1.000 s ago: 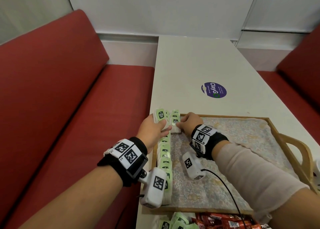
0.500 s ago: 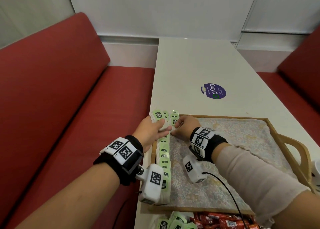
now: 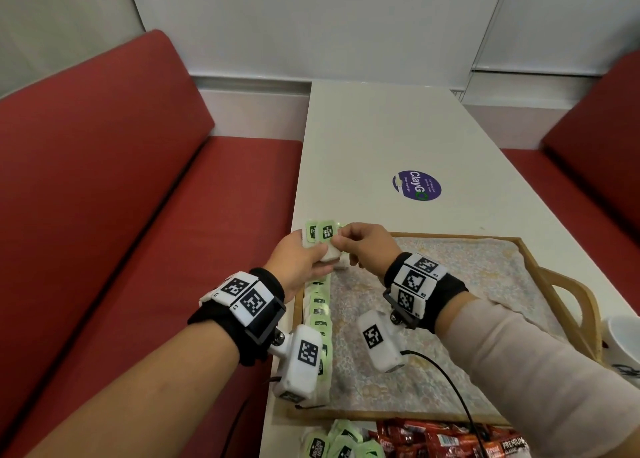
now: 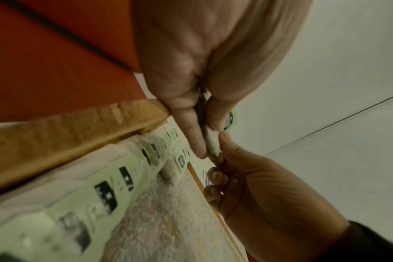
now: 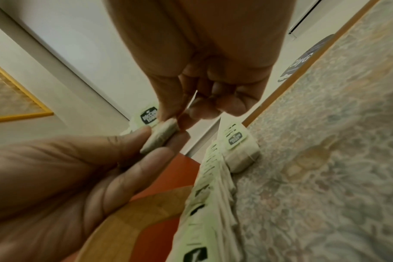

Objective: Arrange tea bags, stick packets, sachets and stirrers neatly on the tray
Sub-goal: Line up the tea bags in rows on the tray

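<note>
held tea bags [image 3: 323, 238]: small bunch with green tags, raised above the tray's far left corner
left hand [image 3: 298, 263]: fingers and thumb clamped on the bunch
right hand [image 3: 367, 248]: fingertips pinching the same bunch
row of tea bags [image 3: 320, 319]: overlapped along the tray's left wall
tray [image 3: 540, 270]: wooden, cloth-lined, on the white table [image 3: 381, 139]

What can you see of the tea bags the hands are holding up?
The held tea bags are a small bunch of white paper pouches with pale green tags bearing a dark logo. They are lifted above the far left corner of the tray, clear of the row of tea bags along its left wall. The left hand grips the pouches from below; the right hand pinches them from the other side. How many there are cannot be told.
</note>
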Demonstrator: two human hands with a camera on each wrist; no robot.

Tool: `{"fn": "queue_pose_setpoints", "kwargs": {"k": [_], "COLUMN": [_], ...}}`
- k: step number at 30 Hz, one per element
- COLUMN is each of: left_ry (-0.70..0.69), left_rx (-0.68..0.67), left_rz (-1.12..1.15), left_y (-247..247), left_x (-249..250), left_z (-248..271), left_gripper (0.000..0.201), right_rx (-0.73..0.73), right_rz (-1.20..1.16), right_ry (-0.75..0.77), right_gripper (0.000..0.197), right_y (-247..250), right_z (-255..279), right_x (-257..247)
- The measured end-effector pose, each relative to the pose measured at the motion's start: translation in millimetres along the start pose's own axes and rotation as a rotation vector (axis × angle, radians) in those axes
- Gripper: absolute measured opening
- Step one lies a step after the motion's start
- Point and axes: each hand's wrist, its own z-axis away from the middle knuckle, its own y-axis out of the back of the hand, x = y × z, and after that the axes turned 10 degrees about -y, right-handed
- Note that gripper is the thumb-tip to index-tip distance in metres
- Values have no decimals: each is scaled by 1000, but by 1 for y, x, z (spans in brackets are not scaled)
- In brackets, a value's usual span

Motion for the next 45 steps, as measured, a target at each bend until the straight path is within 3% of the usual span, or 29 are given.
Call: {"fn": "queue_pose_setpoints", "kwargs": {"k": [8,16,31,35,40,45], "left_ry": [-42,-42,-31,-18,2,19], "left_rx": [162,162,159,162,149,123], "left_rz": [-45,-39,-47,-43,-36,-47], "left_y": [-3,-1,0,-2,-2,0], "left_x": [-7,-11,-14,-12,-10,-8], "left_z": [-5,-7,-8,-8,-8,-7], "left_gripper": [31,33,32,34,35,34], "right_rx": [100,91,166,202,82,83], "right_rz": [-8,92,397,331,397,489], "right_ry": [-134,-367,-354,-302,-242,-237], "right_gripper": [21,23,27,29,30,27], "right_y": [9,5,-3,-2,-1,-3], "right_z": [-9,-13,-22,-18,-11,-15], "right_x": [19,32,27,28,27,30]}}
